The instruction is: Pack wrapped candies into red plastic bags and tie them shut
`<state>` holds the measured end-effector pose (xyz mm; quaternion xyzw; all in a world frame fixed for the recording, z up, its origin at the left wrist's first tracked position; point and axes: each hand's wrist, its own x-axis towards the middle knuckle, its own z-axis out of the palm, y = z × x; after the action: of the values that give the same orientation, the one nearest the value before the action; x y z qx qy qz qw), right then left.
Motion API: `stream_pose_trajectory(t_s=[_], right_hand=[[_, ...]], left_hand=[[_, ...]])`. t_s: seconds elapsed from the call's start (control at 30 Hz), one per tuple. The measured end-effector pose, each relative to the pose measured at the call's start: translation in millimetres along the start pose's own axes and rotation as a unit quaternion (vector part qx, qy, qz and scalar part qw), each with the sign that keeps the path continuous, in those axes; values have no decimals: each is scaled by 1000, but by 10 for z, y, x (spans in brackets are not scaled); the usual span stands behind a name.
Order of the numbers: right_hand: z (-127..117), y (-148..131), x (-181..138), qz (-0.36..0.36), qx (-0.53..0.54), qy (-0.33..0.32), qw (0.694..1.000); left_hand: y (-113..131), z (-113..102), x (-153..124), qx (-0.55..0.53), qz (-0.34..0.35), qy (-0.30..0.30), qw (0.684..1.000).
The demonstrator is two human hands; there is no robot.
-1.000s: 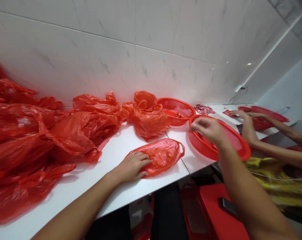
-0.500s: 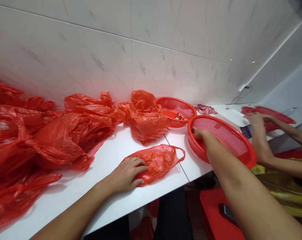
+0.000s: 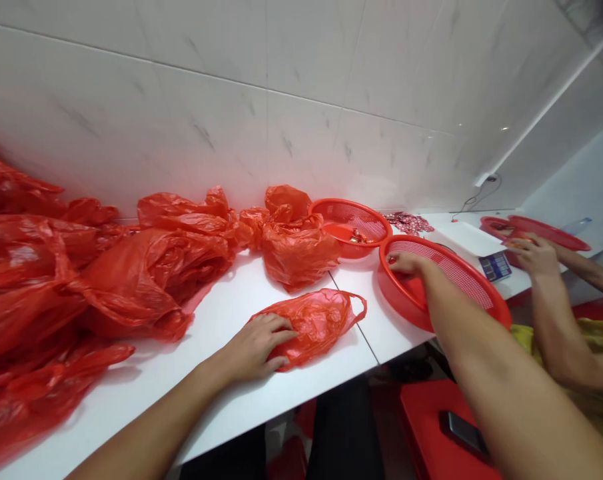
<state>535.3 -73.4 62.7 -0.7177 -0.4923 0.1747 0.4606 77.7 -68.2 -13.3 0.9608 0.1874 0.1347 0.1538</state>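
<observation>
My left hand lies with its fingers stretched over the left side of a thin red plastic bag, which is flat on the white table with its loop handle to the right. My right hand reaches into the near red plastic basket, close to its left wall. Its fingers are drawn together; a small reddish thing shows at the tips, too small to name. Another red basket touches the back of this one and holds a few shiny wrapped pieces.
Several full red bags crowd the left side. Red-and-white packets lie by the wall, near a white box. At right, a co-worker's hand is beside more red baskets. Below, a phone rests on a red stool.
My right hand has lifted slightly inside the basket, its fingertips now showing. My left hand stays on the bag. The co-worker's near hand has shifted right, away from the basket.
</observation>
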Motion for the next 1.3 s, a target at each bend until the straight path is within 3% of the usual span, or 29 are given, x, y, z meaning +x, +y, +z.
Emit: stream_pose_trajectory(t_s=[0.13, 0.2, 0.27, 0.33, 0.4, 0.47, 0.53, 0.6, 0.73, 0.9, 1.03, 1.13, 1.2, 1.3], right_hand=[[-307, -446, 47, 44, 7, -164, 985], [-279, -742, -138, 23, 12, -258, 966], [-18, -1006, -437, -44, -16, -362, 931], [451, -1162, -781, -145, -103, -422, 889], [1004, -1184, -1088, -230, -214, -413, 855], [1488, -1109, -1307, -192, -306, -392, 846], [1798, -995, -1435, -173, -327, -376, 849], [1924, -892, -1502, -167, -331, -356, 858], [1881, -816, -1591, -159, -337, -317, 872], [1655, -962, -1743, -165, -284, -265, 907], [1291, -983, -1904, -179, -225, -89, 954], [1005, -759, -2055, -127, -231, 52, 963], [882, -532, -2170, -43, -269, 64, 960], [818, -220, -2337, 70, -292, -8, 954]], left_hand=[[-46, 58, -15, -9, 16, 17, 1000], [-45, 70, -11, -15, 21, 26, 999], [-20, 49, -3, -23, 26, 37, 999], [14, 2, 2, -34, 39, 63, 997], [35, -55, 0, -35, 51, 108, 992], [24, -102, -9, -17, 43, 159, 986], [-21, -130, -21, 15, -4, 200, 980], [-89, -142, -33, 44, -79, 220, 971], [-220, -144, -56, 42, -225, 182, 956], [-320, -171, -62, -59, -356, 118, 925], [-411, -192, -41, -153, -336, 189, 910], [-468, -187, -25, -215, -308, 247, 893], [-477, -180, -17, -255, -291, 271, 881], [-446, -176, -9, -303, -277, 287, 865]])
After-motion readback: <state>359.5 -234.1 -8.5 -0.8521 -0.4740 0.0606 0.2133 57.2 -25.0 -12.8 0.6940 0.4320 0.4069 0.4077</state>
